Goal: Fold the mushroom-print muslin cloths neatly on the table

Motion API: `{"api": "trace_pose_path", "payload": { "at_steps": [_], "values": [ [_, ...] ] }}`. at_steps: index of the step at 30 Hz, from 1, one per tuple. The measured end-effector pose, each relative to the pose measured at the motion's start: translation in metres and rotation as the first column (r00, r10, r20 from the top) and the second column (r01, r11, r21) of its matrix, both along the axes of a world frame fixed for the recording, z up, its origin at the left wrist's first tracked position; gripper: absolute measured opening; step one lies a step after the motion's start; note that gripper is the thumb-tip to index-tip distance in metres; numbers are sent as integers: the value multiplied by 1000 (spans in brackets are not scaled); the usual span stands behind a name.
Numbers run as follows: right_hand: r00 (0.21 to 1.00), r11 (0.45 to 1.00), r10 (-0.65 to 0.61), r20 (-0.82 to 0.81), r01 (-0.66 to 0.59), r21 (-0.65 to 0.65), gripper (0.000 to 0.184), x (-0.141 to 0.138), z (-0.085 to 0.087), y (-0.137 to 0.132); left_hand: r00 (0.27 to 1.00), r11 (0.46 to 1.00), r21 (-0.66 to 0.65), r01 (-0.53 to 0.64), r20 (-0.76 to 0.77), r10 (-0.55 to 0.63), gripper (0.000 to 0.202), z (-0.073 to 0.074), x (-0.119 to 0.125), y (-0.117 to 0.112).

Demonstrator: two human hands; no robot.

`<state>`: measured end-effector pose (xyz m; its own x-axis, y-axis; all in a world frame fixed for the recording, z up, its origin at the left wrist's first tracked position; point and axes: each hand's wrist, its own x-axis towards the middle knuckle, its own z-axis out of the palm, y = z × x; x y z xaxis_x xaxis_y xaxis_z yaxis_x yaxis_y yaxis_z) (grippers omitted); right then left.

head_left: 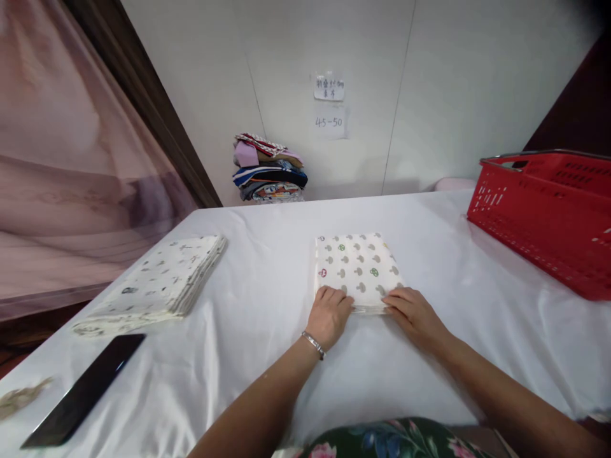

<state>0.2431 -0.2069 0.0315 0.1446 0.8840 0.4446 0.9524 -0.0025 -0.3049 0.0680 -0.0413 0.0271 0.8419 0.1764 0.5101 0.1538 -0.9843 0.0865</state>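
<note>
A white cloth (359, 264) printed with grey, green and red mushrooms lies folded into a near square in front of me. At its near left corner, my left hand (330, 316) has its fingers curled over the edge. My right hand (417, 318) pinches the near right corner, thumb toward the edge. Several layers show along the near side between the two hands. The fingertips' undersides are hidden.
A stack of folded printed cloths (157, 280) lies on the left of the white-covered table (258, 273), with a black flat device (88, 388) in front of it. A red basket (544, 216) stands at the right. Piled fabrics (270, 172) sit behind the table.
</note>
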Motion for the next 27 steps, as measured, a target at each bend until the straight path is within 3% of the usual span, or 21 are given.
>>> {"api": "trace_pose_path", "payload": {
  "at_steps": [6, 13, 17, 21, 25, 27],
  "values": [
    [999, 999, 30, 40, -30, 17, 23, 1, -2, -1, 998, 997, 53, 59, -13, -58, 15, 2, -3, 0],
    [994, 999, 43, 101, -45, 18, 26, 2, -8, -1, 998, 991, -121, 50, -20, -52, 21, 26, 4, 7],
    [996, 999, 49, 77, -49, 1, 30, 1, -7, -5, 996, 995, -101, -4, -93, -5, 39, 15, 10, 10],
    [999, 998, 47, 3, -47, -42, 26, 2, 7, -4, 983, 996, -91, -23, -181, 6, 47, 2, 8, 8],
    [998, 999, 45, -47, -46, -14, 26, 1, 28, 23, 981, 995, -95, -33, -191, 15, 47, 2, 7, 6],
    [998, 998, 55, -21, -56, -27, 34, -2, 29, 42, 982, 995, -92, -32, -186, 14, 47, 2, 7, 5]
  ]
}}
